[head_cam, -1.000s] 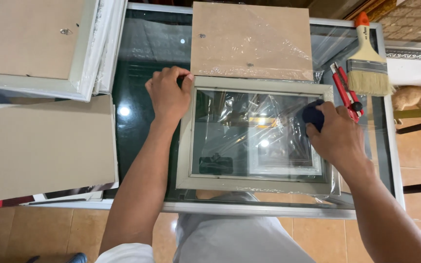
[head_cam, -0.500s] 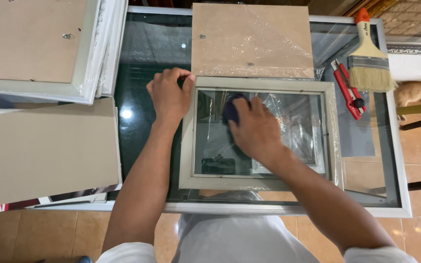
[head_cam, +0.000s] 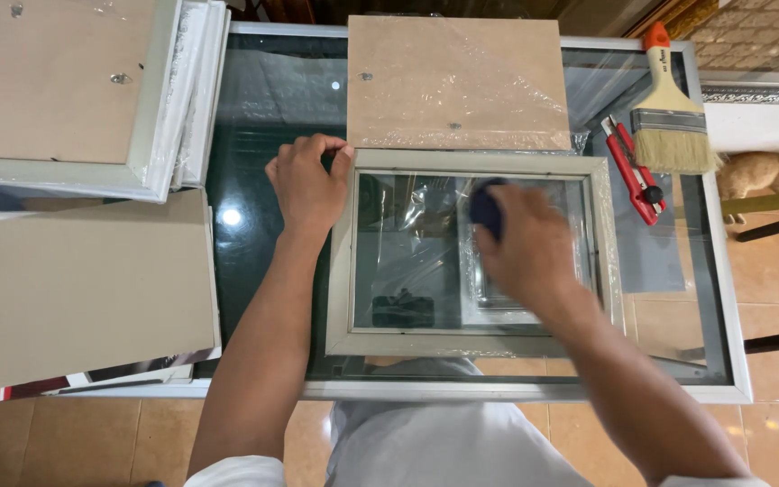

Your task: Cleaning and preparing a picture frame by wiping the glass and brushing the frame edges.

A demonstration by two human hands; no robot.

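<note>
A grey picture frame (head_cam: 343, 271) with a glass pane lies flat on a glass-topped table (head_cam: 254, 162). My left hand (head_cam: 307, 183) grips the frame's top left corner. My right hand (head_cam: 528, 243) rests on the glass pane right of its middle, closed around a dark blue cloth (head_cam: 485, 206) pressed to the glass. Clear plastic film lies crumpled under the frame.
A brown backing board (head_cam: 458, 81) lies above the frame. A red utility knife (head_cam: 633, 169) and a wide paintbrush (head_cam: 671, 117) lie at the right. Stacked frames (head_cam: 65, 90) and a cardboard sheet (head_cam: 74, 289) cover the left. A cat (head_cam: 764, 171) lies on the floor beyond the table's right edge.
My right hand with the cloth swept from the frame's right edge to the pane's left part, then back toward the right of middle. The left hand stayed at the corner.
</note>
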